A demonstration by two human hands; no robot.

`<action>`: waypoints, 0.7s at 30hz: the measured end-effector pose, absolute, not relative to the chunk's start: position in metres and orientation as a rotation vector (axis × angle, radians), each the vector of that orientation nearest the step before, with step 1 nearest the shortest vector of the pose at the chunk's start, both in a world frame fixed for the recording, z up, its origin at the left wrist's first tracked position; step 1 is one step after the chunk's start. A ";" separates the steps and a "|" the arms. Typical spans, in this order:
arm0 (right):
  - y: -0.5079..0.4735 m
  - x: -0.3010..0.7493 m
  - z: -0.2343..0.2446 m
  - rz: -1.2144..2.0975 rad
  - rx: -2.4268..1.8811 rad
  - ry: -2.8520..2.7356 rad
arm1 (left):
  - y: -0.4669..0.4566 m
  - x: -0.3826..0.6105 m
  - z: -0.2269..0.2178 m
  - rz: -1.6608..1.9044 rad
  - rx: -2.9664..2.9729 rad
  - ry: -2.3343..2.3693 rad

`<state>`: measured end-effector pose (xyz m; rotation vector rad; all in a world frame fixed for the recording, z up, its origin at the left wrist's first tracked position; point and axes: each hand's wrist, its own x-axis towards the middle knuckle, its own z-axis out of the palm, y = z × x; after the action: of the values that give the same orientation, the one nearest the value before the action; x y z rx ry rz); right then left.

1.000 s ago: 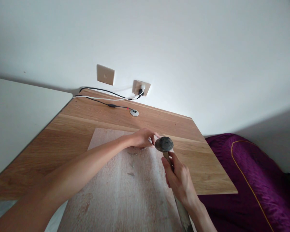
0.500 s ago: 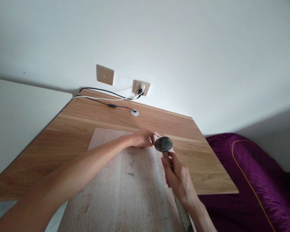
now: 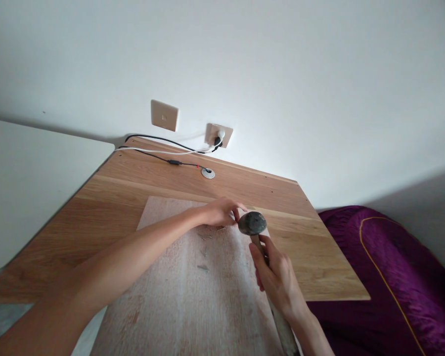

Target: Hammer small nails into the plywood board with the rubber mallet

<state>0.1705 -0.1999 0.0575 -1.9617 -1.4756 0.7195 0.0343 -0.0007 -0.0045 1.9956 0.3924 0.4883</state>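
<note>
A mallet (image 3: 252,223) with a dark, round-faced head and a pale wooden handle is in my right hand (image 3: 278,277), the fingers wrapped round the handle close below the head. My left hand (image 3: 222,211) rests at the far right part of a pale wooden board (image 3: 215,301), just left of the mallet head. Its fingers are bent into a pinch; whatever sits between the fingertips is hidden by the hand and the mallet head. Several small thin nails (image 3: 203,268) lie loose on the board, some near my left wrist.
The board lies on a brown wooden desk (image 3: 315,257). At the back, black and white cables (image 3: 174,162) run to a wall socket (image 3: 222,136) and a round cable grommet (image 3: 208,173). A white panel (image 3: 40,183) stands left; purple fabric (image 3: 385,277) is on the right.
The whole view has shifted slightly. Both hands and the mallet keep nearly the same place over the board.
</note>
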 end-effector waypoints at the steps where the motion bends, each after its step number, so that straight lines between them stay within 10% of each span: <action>1: -0.201 0.171 0.056 0.747 -1.959 -1.463 | 0.000 0.035 -0.006 0.492 1.999 0.394; 21: -0.244 0.184 0.018 0.944 -1.825 -1.168 | 0.002 0.026 0.021 0.452 2.164 0.331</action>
<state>0.1840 -0.2442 0.0181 -1.8251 -1.1680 0.9436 0.0264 0.0024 0.0205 2.1640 0.3314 0.4520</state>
